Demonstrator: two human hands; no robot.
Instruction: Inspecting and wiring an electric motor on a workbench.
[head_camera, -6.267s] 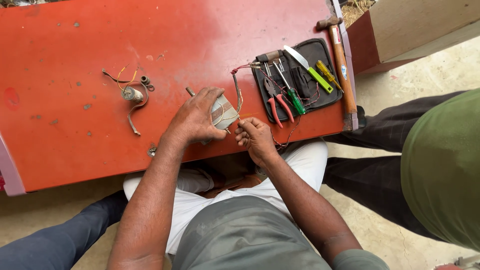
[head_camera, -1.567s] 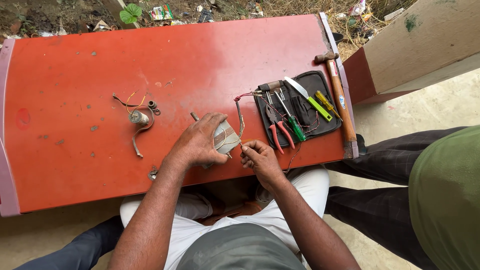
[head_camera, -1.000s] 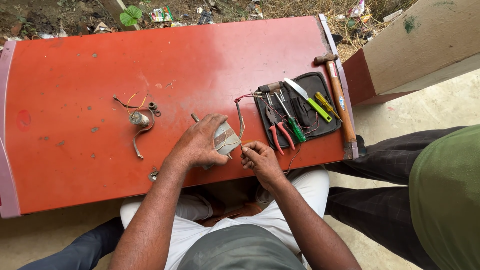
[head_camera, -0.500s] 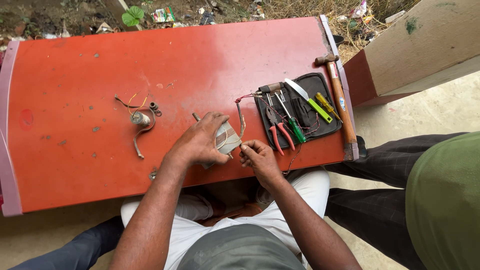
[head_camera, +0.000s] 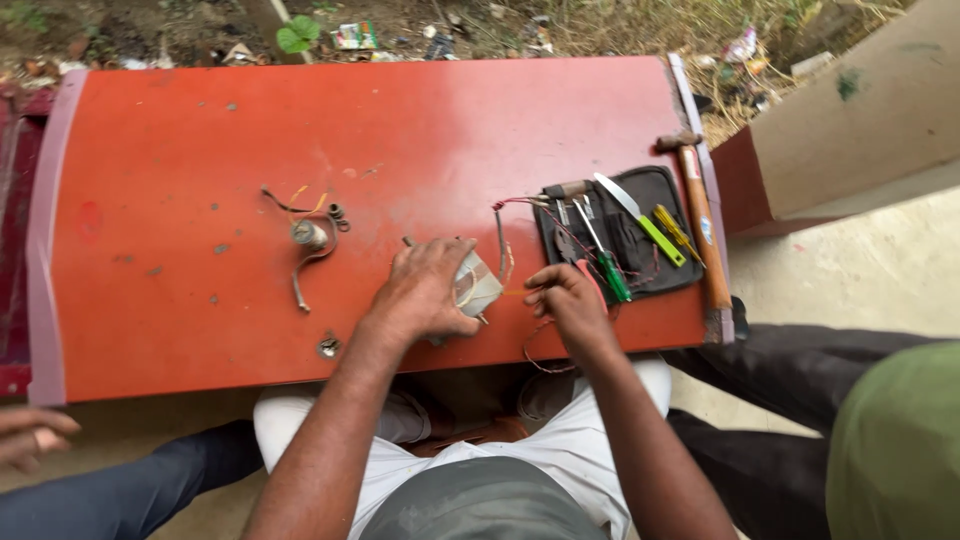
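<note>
Outdoors, red metal panel (head_camera: 200, 130) serves as work surface, littered ground beyond its far edge. Left hand (head_camera: 425, 290) near the front edge, fingers curled around a small grey metal part (head_camera: 477, 283), pressing it to the panel. Right hand (head_camera: 565, 303) just beside it, fingertips pinched narrow on thin wires (head_camera: 510, 252) running from the part. Black tool pouch (head_camera: 660, 195) with screwdrivers near the right edge, hammer (head_camera: 700, 230) along that edge. Small round fitting with wires (head_camera: 310, 235) left of centre. Another person's hand (head_camera: 30, 435) off the front-left corner.
</note>
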